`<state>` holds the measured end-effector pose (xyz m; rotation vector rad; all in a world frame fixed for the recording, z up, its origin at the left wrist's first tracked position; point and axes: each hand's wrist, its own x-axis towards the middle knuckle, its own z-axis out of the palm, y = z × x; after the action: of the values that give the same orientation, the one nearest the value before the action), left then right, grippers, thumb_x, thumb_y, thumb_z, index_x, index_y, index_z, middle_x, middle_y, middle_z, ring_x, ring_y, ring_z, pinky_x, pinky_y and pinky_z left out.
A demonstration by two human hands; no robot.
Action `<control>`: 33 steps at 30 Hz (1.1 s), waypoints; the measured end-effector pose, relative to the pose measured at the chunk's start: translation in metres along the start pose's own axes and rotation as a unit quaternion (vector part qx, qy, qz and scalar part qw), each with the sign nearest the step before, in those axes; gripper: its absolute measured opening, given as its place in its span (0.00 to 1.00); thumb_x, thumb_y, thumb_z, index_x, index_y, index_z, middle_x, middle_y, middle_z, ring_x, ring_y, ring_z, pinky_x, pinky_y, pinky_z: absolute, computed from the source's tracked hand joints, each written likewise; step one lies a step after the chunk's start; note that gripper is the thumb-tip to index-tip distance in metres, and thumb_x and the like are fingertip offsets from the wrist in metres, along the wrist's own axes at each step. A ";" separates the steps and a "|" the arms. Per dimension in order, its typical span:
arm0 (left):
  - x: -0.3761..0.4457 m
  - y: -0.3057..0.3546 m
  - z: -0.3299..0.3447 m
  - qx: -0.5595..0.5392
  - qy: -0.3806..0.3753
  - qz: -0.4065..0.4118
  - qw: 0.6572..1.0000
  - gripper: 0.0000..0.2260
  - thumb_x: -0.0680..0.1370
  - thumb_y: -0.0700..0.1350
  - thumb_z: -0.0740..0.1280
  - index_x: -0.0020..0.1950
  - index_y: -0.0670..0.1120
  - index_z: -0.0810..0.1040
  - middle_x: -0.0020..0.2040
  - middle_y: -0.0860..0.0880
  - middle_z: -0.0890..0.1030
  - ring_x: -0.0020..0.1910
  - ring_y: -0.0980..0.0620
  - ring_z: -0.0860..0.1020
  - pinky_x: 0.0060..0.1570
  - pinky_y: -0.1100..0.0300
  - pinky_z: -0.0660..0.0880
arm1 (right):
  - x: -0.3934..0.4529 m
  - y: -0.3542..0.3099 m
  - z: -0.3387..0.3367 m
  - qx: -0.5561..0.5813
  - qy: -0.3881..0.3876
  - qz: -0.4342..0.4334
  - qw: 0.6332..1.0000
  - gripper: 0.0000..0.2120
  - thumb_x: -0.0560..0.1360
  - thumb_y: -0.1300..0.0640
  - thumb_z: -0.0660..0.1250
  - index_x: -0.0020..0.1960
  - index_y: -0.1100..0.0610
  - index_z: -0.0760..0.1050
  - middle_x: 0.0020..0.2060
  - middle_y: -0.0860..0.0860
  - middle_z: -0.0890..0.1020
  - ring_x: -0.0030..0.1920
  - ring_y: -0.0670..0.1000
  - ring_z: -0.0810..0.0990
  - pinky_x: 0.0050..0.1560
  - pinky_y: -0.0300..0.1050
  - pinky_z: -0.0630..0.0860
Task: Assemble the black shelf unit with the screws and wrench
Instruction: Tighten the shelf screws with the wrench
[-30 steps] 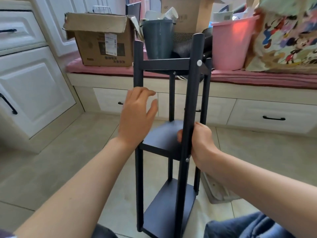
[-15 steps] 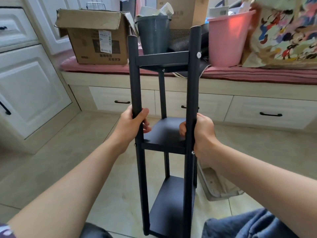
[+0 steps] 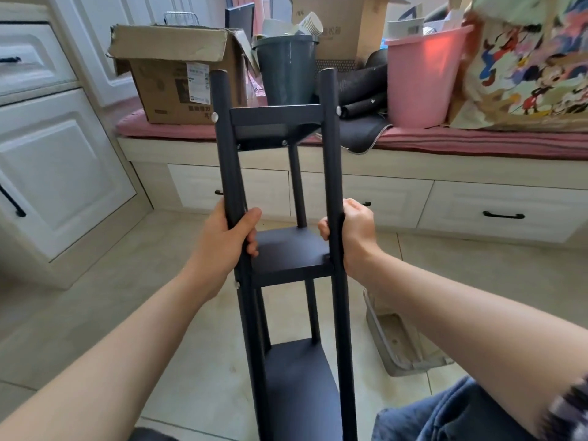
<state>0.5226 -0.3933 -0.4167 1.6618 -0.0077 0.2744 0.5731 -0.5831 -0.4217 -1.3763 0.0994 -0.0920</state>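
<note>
Both hands clasp the shelf by its two near posts, one post apiece: the left hand has its fingers and thumb wrapped round the left post, and the right hand is closed round the right post. The two grips sit at about the same height, just above the middle tier and well below the top tier. Standing upright on the tiled floor, the shelf is right in front of the person, its long axis running up and down, so most of its length lies above and below the hands rather than to either side. Neither hand is nearer than the other; the frame is squarely between them. Silver screw heads show at the top joints, one on the left post and one on the right, and another lower on the left post below the middle tier. No wrench is in view. With three tiers joined and screws seated where they can be seen, the build looks far along, and a symmetric hold like this suits lifting, turning or testing the frame for wobble. Any turn would pivot about that vertical axis, and the far posts are out of reach of this hold.
</note>
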 end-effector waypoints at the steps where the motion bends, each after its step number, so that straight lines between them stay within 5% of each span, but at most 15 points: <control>1: -0.001 -0.001 -0.003 0.000 0.007 0.002 1.000 0.06 0.82 0.46 0.66 0.50 0.46 0.71 0.32 0.50 0.74 0.31 0.49 0.72 0.39 0.51 0.76 | 0.002 0.001 0.004 -0.001 -0.007 -0.008 1.000 0.13 0.81 0.65 0.49 0.39 0.58 0.63 0.30 0.59 0.67 0.22 0.51 0.67 0.26 0.42 0.62; 7: -0.006 -0.005 -0.008 -0.009 -0.013 0.018 1.000 0.07 0.82 0.44 0.66 0.52 0.44 0.69 0.32 0.49 0.74 0.32 0.49 0.75 0.41 0.51 0.79 | 0.012 0.004 0.011 0.014 -0.008 -0.047 0.999 0.16 0.82 0.64 0.49 0.36 0.58 0.62 0.20 0.51 0.70 0.22 0.51 0.69 0.25 0.40 0.67; 12: -0.005 -0.006 -0.009 0.005 -0.021 0.008 1.000 0.07 0.82 0.41 0.65 0.51 0.47 0.66 0.33 0.48 0.72 0.34 0.50 0.73 0.43 0.51 0.78 | 0.026 0.003 0.005 -0.093 0.075 0.000 0.993 0.17 0.82 0.58 0.53 0.37 0.57 0.71 0.33 0.54 0.76 0.38 0.54 0.75 0.40 0.47 0.72; 19: -0.001 -0.003 -0.010 0.014 -0.025 0.004 1.000 0.08 0.82 0.40 0.65 0.49 0.48 0.65 0.36 0.47 0.71 0.33 0.50 0.73 0.42 0.51 0.76 | -0.002 -0.008 -0.039 -0.182 0.024 -0.061 0.981 0.12 0.80 0.57 0.62 0.44 0.52 0.83 0.41 0.40 0.80 0.45 0.39 0.76 0.48 0.41 0.73; 22: 0.000 -0.002 -0.011 0.016 -0.028 0.004 0.999 0.09 0.82 0.40 0.65 0.49 0.48 0.65 0.39 0.45 0.70 0.33 0.49 0.72 0.42 0.50 0.75 | -0.025 -0.004 -0.049 -0.194 -0.016 -0.070 0.978 0.10 0.78 0.57 0.66 0.42 0.51 0.84 0.33 0.40 0.81 0.35 0.36 0.77 0.45 0.37 0.72; 24: 0.000 -0.001 -0.012 0.020 -0.029 0.003 0.999 0.09 0.82 0.40 0.64 0.50 0.47 0.64 0.39 0.44 0.70 0.32 0.49 0.72 0.42 0.51 0.75 | -0.042 0.001 -0.053 -0.209 -0.068 -0.074 0.973 0.09 0.77 0.56 0.68 0.41 0.50 0.85 0.26 0.45 0.76 0.29 0.42 0.72 0.40 0.35 0.71; 27: -0.001 0.000 -0.012 0.021 -0.032 0.004 0.999 0.09 0.82 0.39 0.64 0.51 0.47 0.64 0.38 0.45 0.70 0.32 0.50 0.73 0.41 0.52 0.76 | -0.062 0.011 -0.057 -0.263 -0.171 -0.088 0.945 0.12 0.78 0.54 0.69 0.37 0.47 0.85 0.25 0.46 0.73 0.29 0.44 0.68 0.34 0.34 0.68; 29: -0.002 0.002 -0.012 0.023 -0.032 0.002 0.999 0.08 0.82 0.39 0.64 0.52 0.46 0.64 0.36 0.48 0.71 0.32 0.50 0.73 0.42 0.52 0.76 | -0.073 0.021 -0.057 -0.324 -0.221 -0.090 0.916 0.13 0.78 0.52 0.69 0.37 0.55 0.84 0.27 0.53 0.78 0.28 0.45 0.66 0.31 0.39 0.65; 33: -0.004 0.004 -0.013 0.026 -0.035 -0.008 0.999 0.09 0.82 0.38 0.65 0.55 0.46 0.65 0.34 0.49 0.72 0.32 0.49 0.73 0.45 0.47 0.77 | -0.085 0.037 -0.046 -0.396 -0.278 -0.071 0.872 0.13 0.79 0.55 0.67 0.36 0.54 0.83 0.25 0.44 0.79 0.24 0.43 0.68 0.28 0.31 0.64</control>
<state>0.5162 -0.3811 -0.4125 1.7212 -0.0398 0.2064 0.4832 -0.6107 -0.4658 -2.1801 -0.5050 0.2567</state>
